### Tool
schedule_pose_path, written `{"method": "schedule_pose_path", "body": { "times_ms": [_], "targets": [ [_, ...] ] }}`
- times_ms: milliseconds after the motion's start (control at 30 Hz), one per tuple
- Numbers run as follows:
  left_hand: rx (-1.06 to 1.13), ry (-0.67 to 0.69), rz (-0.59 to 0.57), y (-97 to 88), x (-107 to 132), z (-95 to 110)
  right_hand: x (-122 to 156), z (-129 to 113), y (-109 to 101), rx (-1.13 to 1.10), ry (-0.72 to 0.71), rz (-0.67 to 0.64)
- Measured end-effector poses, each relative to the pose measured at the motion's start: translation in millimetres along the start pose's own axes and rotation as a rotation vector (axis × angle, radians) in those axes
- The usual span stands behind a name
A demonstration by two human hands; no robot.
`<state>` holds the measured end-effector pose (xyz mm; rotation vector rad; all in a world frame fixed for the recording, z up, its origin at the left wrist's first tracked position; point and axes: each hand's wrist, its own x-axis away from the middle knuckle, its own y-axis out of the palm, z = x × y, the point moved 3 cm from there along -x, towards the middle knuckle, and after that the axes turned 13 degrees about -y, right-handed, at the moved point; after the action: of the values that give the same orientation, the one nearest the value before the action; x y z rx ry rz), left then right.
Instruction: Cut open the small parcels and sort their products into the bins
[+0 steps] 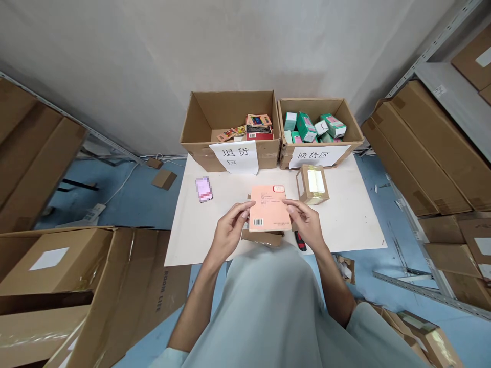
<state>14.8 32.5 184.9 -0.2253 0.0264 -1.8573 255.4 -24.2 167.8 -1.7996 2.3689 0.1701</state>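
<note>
Both of my hands hold a salmon-pink book (269, 208) above the near edge of the white table (199, 225). Its back cover faces up, with a barcode at the lower left. My left hand (230, 230) grips the book's left edge, thumb on top. My right hand (307, 222) grips the right edge. Under the book lies an opened brown cardboard package (263, 237). A red-handled cutter (300, 241) lies on the table just below my right hand.
At the table's far edge stand two open cartons with paper labels: the left one (199, 128) holds books, the right one (347, 122) holds green boxes. A small taped box (312, 183) and a pink phone (203, 188) lie on the table. Large cartons and shelving flank both sides.
</note>
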Motion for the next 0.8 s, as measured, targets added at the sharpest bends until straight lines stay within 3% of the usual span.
{"method": "schedule_pose_path", "body": {
  "times_ms": [267,433,600,700,800],
  "targets": [
    [-0.044,-0.06,0.006,-4.3,-6.4,7.4,-1.3,-7.5,5.6,-0.039,0.089,-0.088],
    [0.038,-0.107,0.023,-1.8,-15.6,-1.7,-5.9,6.6,7.7,-0.019,0.117,-0.067],
    [0.198,-0.427,-0.065,11.9,-15.5,-51.8,0.9,58.9,12.6,-0.012,0.217,-0.062],
    [0.289,-0.606,-0.107,18.3,3.3,-92.5,27.3,95.5,18.2,-0.022,0.358,-0.12],
    [0.323,-0.661,-0.156,19.5,22.9,-125.8,57.5,123.2,26.0,-0.079,0.496,-0.189]
  ]
}}
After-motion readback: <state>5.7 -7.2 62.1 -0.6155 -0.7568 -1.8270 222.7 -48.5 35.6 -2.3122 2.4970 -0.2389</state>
